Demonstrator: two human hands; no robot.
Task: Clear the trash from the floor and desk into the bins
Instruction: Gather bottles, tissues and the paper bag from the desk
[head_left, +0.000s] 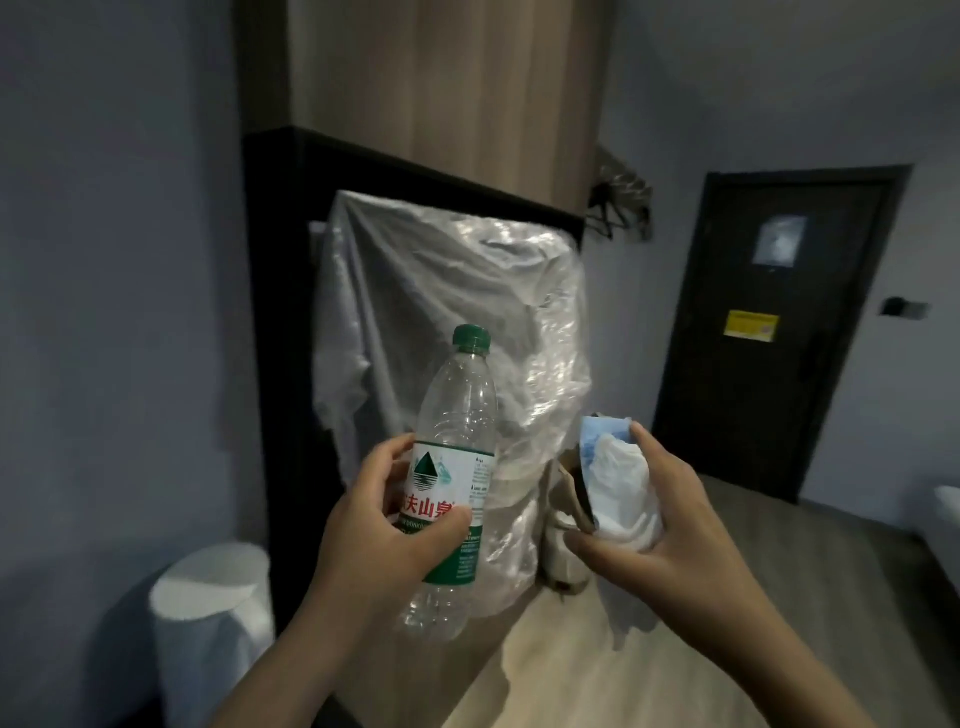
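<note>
My left hand grips an empty clear plastic bottle with a green cap and a red-and-green label, held upright at the centre of the head view. My right hand holds a bundle of trash: a crumpled white and blue wrapper together with a piece of brown cardboard. Both hands hover above the light wooden desk. A white-lined bin stands on the floor at the lower left, below and left of the bottle.
A large clear plastic sheet drapes over something on the desk just behind my hands. A dark door with a yellow sticker is at the right. Black hangers hang beside the wooden panel. Dark wood floor stretches right.
</note>
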